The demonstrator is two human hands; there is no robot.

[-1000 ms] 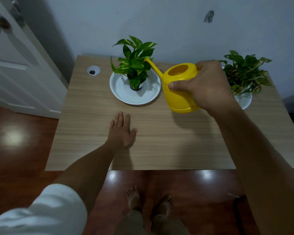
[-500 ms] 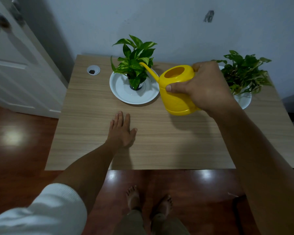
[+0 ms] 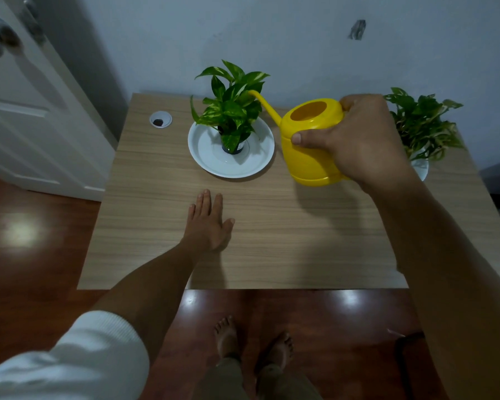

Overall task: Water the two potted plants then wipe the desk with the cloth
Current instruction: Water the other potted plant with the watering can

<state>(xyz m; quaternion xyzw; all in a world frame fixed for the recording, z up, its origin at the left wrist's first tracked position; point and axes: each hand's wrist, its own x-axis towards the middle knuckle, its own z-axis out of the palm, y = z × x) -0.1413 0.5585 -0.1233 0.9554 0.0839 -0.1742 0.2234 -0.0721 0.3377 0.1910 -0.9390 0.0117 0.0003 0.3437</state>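
Note:
My right hand point(image 3: 358, 142) grips a yellow watering can point(image 3: 309, 157) held above the wooden desk point(image 3: 272, 226). Its thin spout reaches into the leaves of the left potted plant point(image 3: 231, 111), which stands in a small dark pot on a white saucer point(image 3: 205, 151). The right potted plant point(image 3: 425, 125) sits at the desk's far right, partly hidden behind my right hand, on its own white saucer point(image 3: 420, 168). My left hand point(image 3: 210, 223) lies flat on the desk, palm down, fingers apart, holding nothing. No cloth is in view.
A white cable grommet point(image 3: 160, 119) is set in the desk's back left corner. A white door point(image 3: 26, 111) with a metal knob stands to the left. The wall runs right behind the desk. My bare feet point(image 3: 251, 342) stand on the glossy wooden floor.
My right hand has carried the watering can left and tilted it, so the spout moved from beside the left plant into its leaves. My left hand has stayed flat on the desk.

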